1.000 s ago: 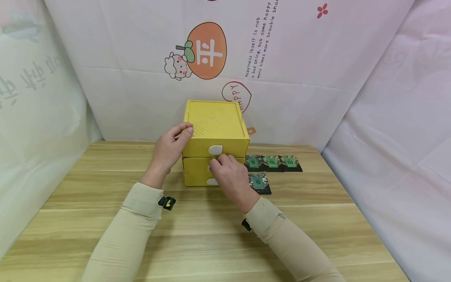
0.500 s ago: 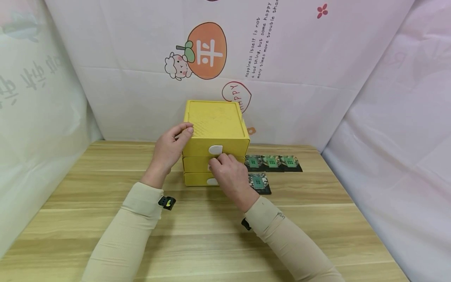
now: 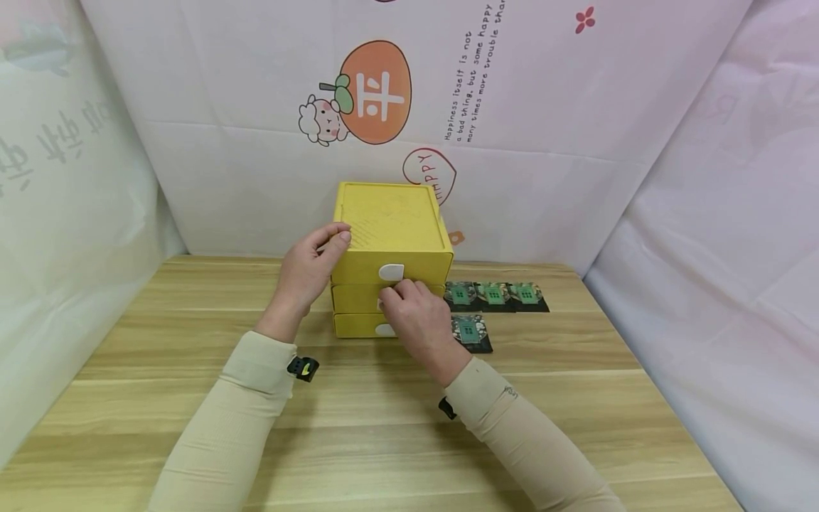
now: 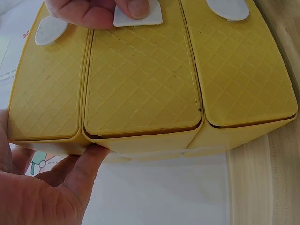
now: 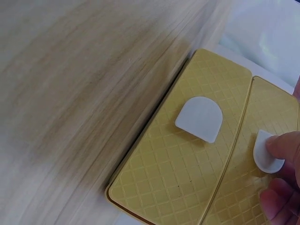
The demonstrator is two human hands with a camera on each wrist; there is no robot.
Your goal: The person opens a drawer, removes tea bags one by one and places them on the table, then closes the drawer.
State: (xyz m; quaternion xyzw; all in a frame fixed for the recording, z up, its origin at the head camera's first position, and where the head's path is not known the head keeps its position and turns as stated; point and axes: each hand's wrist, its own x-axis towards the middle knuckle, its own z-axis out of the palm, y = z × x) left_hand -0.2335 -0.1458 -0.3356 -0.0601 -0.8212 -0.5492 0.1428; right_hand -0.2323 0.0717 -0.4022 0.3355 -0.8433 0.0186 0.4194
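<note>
Biggest thing here is the white printed cloth (image 3: 256, 71) hanging behind and around the wood-grain table (image 3: 358, 441). Next is the yellow drawer unit (image 3: 393, 213), sitting upright at the back middle of the tabletop, three drawers stacked, middle front looking roughly flush with the others. Two beige sleeves (image 3: 217, 434) reach in from below. The left hand (image 3: 308, 269) is mostly open, fingers loosely bent and resting against the unit's upper left edge and side, not wrapped around anything. The right hand (image 3: 419, 323) is pinched closed on the middle drawer's white tab (image 5: 265, 157), thumb on one face; the far fingertips are partly hidden. Right of the unit there's a row of three dark squares with green prints (image 3: 494, 296), plus a matching single square (image 3: 470, 333) nearer the person. Smallest: the top tab (image 3: 392, 272) and bottom tab (image 3: 385, 330), both white, neither being touched.
</note>
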